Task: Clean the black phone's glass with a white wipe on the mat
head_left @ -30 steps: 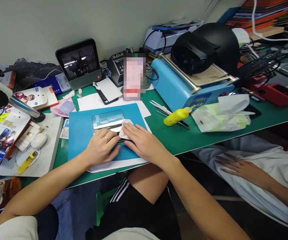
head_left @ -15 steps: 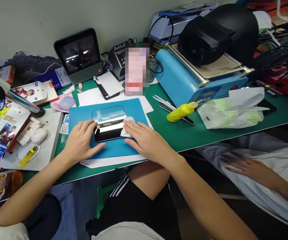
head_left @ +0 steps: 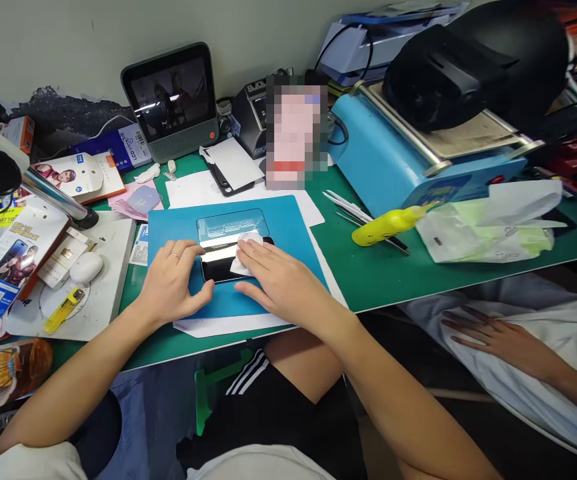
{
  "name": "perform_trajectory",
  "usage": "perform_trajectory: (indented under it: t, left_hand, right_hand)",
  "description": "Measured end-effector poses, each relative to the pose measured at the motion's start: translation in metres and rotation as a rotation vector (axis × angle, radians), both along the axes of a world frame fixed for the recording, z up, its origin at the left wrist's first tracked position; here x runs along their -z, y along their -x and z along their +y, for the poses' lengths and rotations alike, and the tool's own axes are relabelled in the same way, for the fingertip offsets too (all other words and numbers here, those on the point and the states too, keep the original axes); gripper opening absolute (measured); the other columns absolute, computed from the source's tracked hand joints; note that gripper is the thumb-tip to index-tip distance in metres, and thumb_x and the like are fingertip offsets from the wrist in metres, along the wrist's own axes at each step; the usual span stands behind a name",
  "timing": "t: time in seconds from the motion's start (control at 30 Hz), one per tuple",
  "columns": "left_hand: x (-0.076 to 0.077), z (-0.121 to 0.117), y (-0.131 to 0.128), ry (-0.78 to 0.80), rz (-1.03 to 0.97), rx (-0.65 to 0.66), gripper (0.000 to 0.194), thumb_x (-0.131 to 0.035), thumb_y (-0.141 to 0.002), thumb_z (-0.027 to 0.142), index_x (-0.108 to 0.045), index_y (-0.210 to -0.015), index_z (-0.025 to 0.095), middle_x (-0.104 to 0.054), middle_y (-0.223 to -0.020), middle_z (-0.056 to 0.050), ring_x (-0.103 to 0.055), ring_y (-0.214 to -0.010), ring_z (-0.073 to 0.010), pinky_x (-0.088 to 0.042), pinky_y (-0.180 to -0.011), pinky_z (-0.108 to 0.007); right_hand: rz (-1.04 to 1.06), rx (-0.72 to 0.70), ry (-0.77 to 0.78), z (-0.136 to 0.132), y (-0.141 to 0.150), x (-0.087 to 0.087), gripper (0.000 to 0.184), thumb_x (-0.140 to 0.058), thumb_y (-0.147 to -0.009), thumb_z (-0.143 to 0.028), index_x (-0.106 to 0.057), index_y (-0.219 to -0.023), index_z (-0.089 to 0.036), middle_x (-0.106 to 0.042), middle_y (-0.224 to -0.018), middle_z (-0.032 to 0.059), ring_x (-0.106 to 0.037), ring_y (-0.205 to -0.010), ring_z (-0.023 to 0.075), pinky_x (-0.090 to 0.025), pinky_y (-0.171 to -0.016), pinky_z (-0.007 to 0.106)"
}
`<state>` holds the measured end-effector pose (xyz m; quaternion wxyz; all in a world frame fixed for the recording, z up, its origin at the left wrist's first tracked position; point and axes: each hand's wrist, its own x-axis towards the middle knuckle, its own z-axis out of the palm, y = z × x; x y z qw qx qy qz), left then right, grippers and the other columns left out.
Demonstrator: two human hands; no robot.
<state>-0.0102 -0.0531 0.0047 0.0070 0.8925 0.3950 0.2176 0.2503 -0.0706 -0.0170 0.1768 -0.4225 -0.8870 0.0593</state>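
A dark, glossy smartphone (head_left: 218, 268) lies face up on a blue mat (head_left: 288, 220). My left hand (head_left: 174, 280) steadies its left end, index fingertip at the upper corner and thumb by the near edge. With flattened fingers, my right hand (head_left: 281, 277) presses a folded white tissue (head_left: 247, 247) against the screen, right of the middle. Just behind the phone is a clear, dark-edged glass sheet (head_left: 231, 221), perhaps a screen protector. Part of the phone's right half is hidden by the tissue and my fingers.
A yellow squeeze bottle (head_left: 385, 227), tweezers and a tissue pack (head_left: 488, 233) lie to the right, before a blue machine (head_left: 383, 147). Behind stands a display (head_left: 173, 100). Boxes and a white board (head_left: 113, 267) crowd the left. Another person's hand (head_left: 493, 340) rests at lower right.
My right hand has slid the tissue leftward across the phone screen. My left hand stays at the phone's left end. The whole view has shifted slightly.
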Motion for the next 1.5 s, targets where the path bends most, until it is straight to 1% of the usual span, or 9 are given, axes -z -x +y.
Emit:
perform_trajectory:
  t: [0.23,0.33,0.57,0.77,0.93,1.03,1.13,1.3,1.5]
  left_hand:
    - [-0.002,-0.003,-0.003,-0.065,-0.090,0.033,0.010,-0.053,-0.086,0.015,-0.051,-0.090,0.024,-0.063,-0.082,-0.005,-0.050,-0.074,-0.0227,-0.044,-0.068,-0.039]
    - [0.001,0.001,-0.003,-0.025,-0.050,-0.037,0.010,-0.052,-0.088,0.017,-0.054,-0.095,0.022,-0.067,-0.091,-0.008,-0.054,-0.081,-0.0251,-0.047,-0.073,-0.041]
    - [0.007,0.005,-0.002,0.079,0.059,-0.082,0.036,-0.056,-0.087,0.030,-0.059,-0.121,0.016,-0.068,-0.115,-0.015,-0.058,-0.098,-0.0315,-0.050,-0.083,-0.047]
    - [0.006,0.004,-0.005,0.107,0.050,-0.067,0.033,-0.054,-0.085,0.027,-0.057,-0.116,0.016,-0.067,-0.110,-0.015,-0.056,-0.093,-0.0310,-0.049,-0.079,-0.046]
    - [0.007,0.005,-0.006,0.140,0.065,-0.071,0.029,-0.050,-0.085,0.017,-0.056,-0.113,0.017,-0.067,-0.106,-0.013,-0.055,-0.091,-0.0298,-0.049,-0.079,-0.046]
    - [0.008,0.006,-0.006,0.171,0.075,-0.072,0.029,-0.049,-0.086,0.014,-0.055,-0.113,0.019,-0.068,-0.108,-0.012,-0.056,-0.090,-0.0293,-0.048,-0.079,-0.046]
    - [0.009,0.006,-0.007,0.188,0.082,-0.070,0.029,-0.049,-0.087,0.012,-0.055,-0.115,0.020,-0.068,-0.109,-0.011,-0.057,-0.089,-0.0283,-0.048,-0.078,-0.045]
    - [0.008,0.007,-0.008,0.195,0.076,-0.065,0.028,-0.048,-0.089,0.009,-0.054,-0.115,0.019,-0.069,-0.110,-0.011,-0.060,-0.092,-0.0280,-0.048,-0.077,-0.044]
    - [0.006,0.007,-0.010,0.206,0.086,-0.069,0.027,-0.047,-0.091,0.009,-0.055,-0.114,0.018,-0.070,-0.111,-0.011,-0.061,-0.094,-0.0282,-0.048,-0.079,-0.044]
  right_hand:
    - [0.026,-0.060,0.026,0.003,0.033,-0.003,0.055,-0.054,-0.111,-0.039,-0.060,-0.152,-0.003,-0.055,-0.162,0.0228,-0.053,-0.153,0.0359,-0.047,-0.128,0.056]
    - [0.016,-0.091,0.027,0.003,0.041,-0.005,0.054,-0.052,-0.111,-0.035,-0.061,-0.150,0.001,-0.055,-0.162,0.0237,-0.054,-0.152,0.0356,-0.045,-0.130,0.053]
    - [0.063,-0.165,0.001,0.003,0.033,-0.008,0.047,-0.042,-0.115,-0.033,-0.068,-0.145,-0.008,-0.067,-0.152,0.0183,-0.062,-0.146,0.0304,-0.051,-0.125,0.055]
    - [0.138,-0.174,0.103,0.005,0.023,-0.015,0.086,-0.021,-0.109,-0.070,-0.070,-0.142,-0.008,-0.069,-0.148,0.0200,-0.062,-0.146,0.0326,-0.046,-0.127,0.057]
    - [0.244,-0.198,0.222,0.012,0.012,-0.017,0.115,0.000,-0.095,-0.086,-0.075,-0.135,-0.009,-0.071,-0.146,0.0202,-0.063,-0.144,0.0364,-0.043,-0.128,0.063]
    - [0.260,-0.230,0.258,0.014,0.007,-0.018,0.095,-0.027,-0.098,-0.089,-0.076,-0.136,-0.017,-0.072,-0.147,0.0150,-0.065,-0.141,0.0397,-0.043,-0.129,0.064]
    - [0.259,-0.210,0.233,0.011,0.009,-0.017,0.067,-0.051,-0.101,-0.071,-0.077,-0.135,-0.019,-0.073,-0.145,0.0156,-0.067,-0.138,0.0417,-0.047,-0.127,0.064]
    - [0.274,-0.120,0.167,0.003,0.015,-0.016,0.044,-0.055,-0.099,-0.040,-0.078,-0.130,-0.019,-0.076,-0.140,0.0165,-0.069,-0.134,0.0419,-0.050,-0.123,0.065]
    - [0.177,-0.095,0.205,0.002,0.017,-0.027,0.041,-0.057,-0.095,-0.030,-0.077,-0.126,-0.011,-0.073,-0.144,0.0213,-0.065,-0.140,0.0407,-0.044,-0.126,0.067]
